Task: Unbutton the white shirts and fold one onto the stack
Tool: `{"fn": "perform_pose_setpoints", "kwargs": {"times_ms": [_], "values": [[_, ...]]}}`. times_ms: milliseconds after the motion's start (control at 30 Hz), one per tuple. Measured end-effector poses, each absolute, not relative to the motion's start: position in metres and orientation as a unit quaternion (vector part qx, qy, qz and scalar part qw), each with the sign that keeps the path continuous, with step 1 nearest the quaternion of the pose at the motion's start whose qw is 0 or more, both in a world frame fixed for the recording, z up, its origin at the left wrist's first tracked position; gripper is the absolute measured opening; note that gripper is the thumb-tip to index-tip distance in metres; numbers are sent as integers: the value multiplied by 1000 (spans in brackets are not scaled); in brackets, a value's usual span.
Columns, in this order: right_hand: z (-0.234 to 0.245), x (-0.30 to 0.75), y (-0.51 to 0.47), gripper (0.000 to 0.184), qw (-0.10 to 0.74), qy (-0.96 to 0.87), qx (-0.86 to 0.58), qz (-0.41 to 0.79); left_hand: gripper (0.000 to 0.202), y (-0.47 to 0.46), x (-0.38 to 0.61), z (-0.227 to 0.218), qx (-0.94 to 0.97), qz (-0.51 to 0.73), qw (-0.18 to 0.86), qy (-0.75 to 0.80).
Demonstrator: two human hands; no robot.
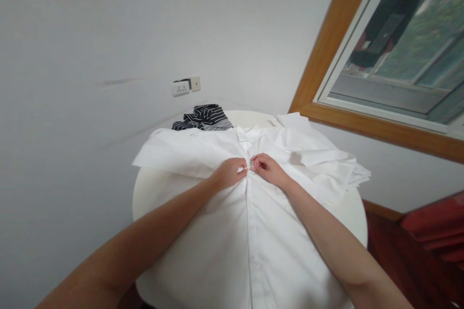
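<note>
A white shirt [217,241] lies spread out on a round white table [145,193], its collar toward the far side and its front edge running down the middle. My left hand [234,172] pinches the cloth at the left of this front opening, a little below the collar. Just across from it, my right hand [266,169] has its fingers closed on the other front edge. A bit of fabric is drawn up between the fingertips of both hands. Any button there is too small to make out.
Behind the shirt, a black-and-white striped cloth [206,117] lies bunched near the wall. More white cloth [348,171] is layered at the table's right. A wall socket [180,88] is beyond the table, and a wood-framed window [395,48] is at the upper right.
</note>
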State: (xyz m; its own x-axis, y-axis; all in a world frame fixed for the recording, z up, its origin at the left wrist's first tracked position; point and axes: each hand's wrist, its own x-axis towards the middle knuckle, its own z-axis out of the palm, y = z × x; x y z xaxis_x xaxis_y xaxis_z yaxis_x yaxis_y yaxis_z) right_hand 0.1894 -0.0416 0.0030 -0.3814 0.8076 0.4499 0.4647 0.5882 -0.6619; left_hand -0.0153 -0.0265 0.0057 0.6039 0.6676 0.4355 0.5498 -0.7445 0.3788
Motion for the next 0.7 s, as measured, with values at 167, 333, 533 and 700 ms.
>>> {"fn": "perform_pose_setpoints", "kwargs": {"times_ms": [167,333,533,700], "values": [[7,192,-40,17,350,-812,-388,258,10,-21,-16,-2,889,273,75,359],[7,194,-33,18,324,-818,-379,286,16,-21,-14,-4,903,246,40,348],[0,193,-28,13,333,-812,-377,296,28,-24,-14,3,923,226,15,310],[-1,187,-37,22,357,-791,-438,234,31,-19,-16,1,921,265,44,281]]}}
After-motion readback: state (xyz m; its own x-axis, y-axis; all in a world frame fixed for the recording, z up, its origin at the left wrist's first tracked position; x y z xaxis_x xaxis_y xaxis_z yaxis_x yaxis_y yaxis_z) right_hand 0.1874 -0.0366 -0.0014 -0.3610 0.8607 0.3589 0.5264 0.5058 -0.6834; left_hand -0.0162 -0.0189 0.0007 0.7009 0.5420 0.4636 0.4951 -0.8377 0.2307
